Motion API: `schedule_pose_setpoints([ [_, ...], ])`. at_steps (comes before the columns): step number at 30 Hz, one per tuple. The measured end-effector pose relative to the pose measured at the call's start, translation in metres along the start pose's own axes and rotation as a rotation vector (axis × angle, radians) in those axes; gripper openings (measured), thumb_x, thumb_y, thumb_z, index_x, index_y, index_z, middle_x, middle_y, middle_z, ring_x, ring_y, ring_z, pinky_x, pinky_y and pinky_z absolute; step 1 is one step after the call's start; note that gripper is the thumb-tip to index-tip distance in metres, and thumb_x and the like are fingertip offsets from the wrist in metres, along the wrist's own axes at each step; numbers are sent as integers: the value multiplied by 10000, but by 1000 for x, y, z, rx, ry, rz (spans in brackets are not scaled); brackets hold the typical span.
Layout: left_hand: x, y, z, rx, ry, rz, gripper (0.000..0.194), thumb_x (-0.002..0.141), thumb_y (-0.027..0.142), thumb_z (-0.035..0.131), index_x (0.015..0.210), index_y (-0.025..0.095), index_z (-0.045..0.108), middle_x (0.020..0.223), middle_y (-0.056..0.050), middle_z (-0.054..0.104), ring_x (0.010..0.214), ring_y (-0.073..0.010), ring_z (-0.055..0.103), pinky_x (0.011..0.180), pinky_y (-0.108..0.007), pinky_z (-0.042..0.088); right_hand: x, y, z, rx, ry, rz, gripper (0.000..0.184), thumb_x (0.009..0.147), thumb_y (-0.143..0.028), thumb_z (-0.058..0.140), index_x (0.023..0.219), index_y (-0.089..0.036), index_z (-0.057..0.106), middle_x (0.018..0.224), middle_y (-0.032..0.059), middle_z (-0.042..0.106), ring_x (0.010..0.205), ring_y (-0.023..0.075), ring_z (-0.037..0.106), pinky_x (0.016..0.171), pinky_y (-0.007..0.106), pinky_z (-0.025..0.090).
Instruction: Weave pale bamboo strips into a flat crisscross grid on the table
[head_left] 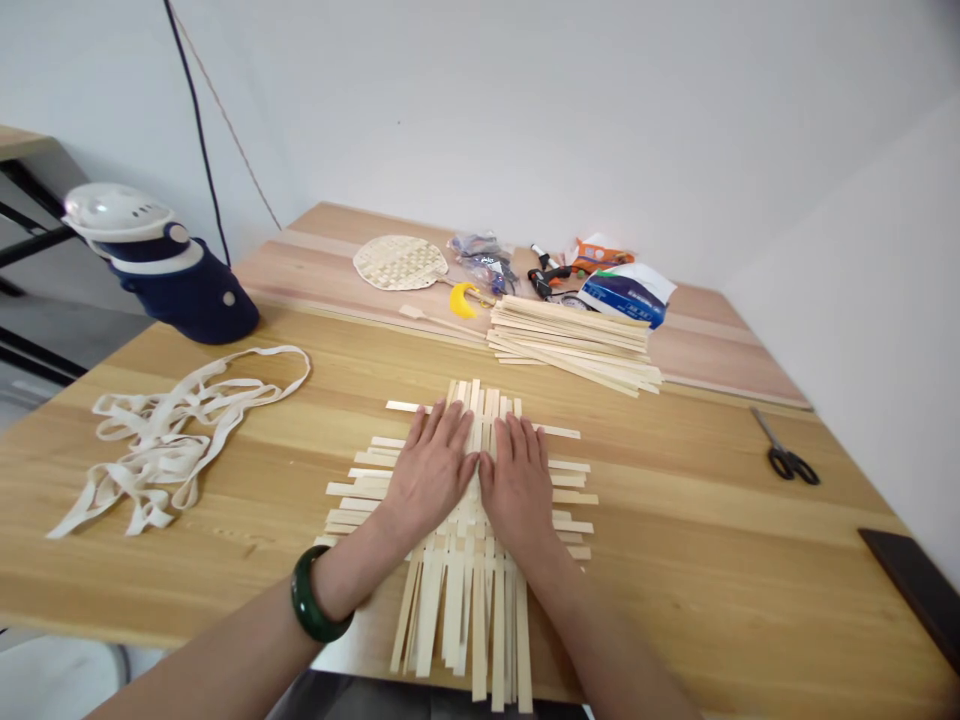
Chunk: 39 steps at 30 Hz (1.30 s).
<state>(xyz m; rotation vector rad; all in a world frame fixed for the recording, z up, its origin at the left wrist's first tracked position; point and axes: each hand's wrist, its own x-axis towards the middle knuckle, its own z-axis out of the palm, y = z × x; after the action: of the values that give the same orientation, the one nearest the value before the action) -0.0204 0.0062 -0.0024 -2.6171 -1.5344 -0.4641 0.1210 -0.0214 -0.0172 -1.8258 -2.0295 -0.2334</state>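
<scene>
A half-woven mat of pale bamboo strips (465,560) lies on the wooden table (712,560) right in front of me, its long strips running over the near edge. My left hand (431,470) and my right hand (517,480) lie flat on the woven part, side by side, fingers stretched forward and thumbs almost touching. Neither hand holds anything. A green bangle (315,600) sits on my left wrist.
A stack of loose bamboo strips (574,345) lies behind the mat. A finished woven fan (401,262), a glue gun (547,278) and packets sit at the back. White ribbon (161,430) is tangled at the left, a navy and white device (169,265) beyond it. Scissors (784,455) lie at the right.
</scene>
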Motion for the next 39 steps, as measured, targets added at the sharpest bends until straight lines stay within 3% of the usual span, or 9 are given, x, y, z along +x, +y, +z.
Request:
schedule_pose_setpoints([
  [5,5,0,-2,11,-9,-107,560,942,439,516,1393,105,516,1407,-244,486,1362,-401,424,1136,-553,327,6,3,2,24,-14,11,429,988,-224,372,1330,-28,540,1391,196,550,1348,323,433,1159,541,292],
  [11,5,-1,-2,-20,-11,-100,589,942,452,512,1405,89,491,1384,-240,492,1376,-385,404,1151,-528,316,7,3,2,58,-11,11,438,988,-227,354,1324,-11,533,1388,203,542,1350,320,418,1159,509,306],
  [17,2,-1,3,-16,-27,-95,621,969,454,458,1448,62,420,1487,-261,407,1426,-387,335,1164,-539,294,22,41,-16,25,-35,150,395,981,-230,349,1278,-89,569,1334,166,584,1300,299,460,1155,520,290],
  [20,2,-1,5,-30,-20,-102,636,974,454,448,1466,56,380,1493,-259,405,1432,-386,324,1162,-552,292,36,66,-22,39,-114,97,266,903,-169,448,1072,-153,653,1156,120,664,1143,281,547,1120,527,319],
  [24,2,-2,5,-57,-13,-100,682,970,449,458,1490,31,314,1496,-260,399,1434,-387,316,1164,-547,286,53,83,-27,164,-239,15,139,807,-115,512,851,-193,618,1003,78,666,990,233,576,870,379,482],
  [28,1,-4,4,-105,-2,-92,700,970,461,451,1492,24,287,1484,-258,414,1434,-379,316,1159,-552,293,66,89,-36,285,-384,127,102,823,-166,522,799,-209,611,878,37,687,828,189,615,696,300,460],
  [32,-1,-4,3,-147,-2,-93,696,972,444,448,1480,0,280,1468,-263,422,1431,-371,321,1166,-536,289,78,93,-40,545,-531,198,140,810,-211,518,796,-206,657,840,26,722,782,171,646,719,286,470],
  [39,-2,-3,6,-168,13,-97,766,947,486,488,1487,1,240,1471,-279,392,1438,-395,292,1158,-550,304,85,83,-37,603,-531,154,149,780,-228,501,738,-190,639,772,18,700,727,160,614,697,280,451],
])
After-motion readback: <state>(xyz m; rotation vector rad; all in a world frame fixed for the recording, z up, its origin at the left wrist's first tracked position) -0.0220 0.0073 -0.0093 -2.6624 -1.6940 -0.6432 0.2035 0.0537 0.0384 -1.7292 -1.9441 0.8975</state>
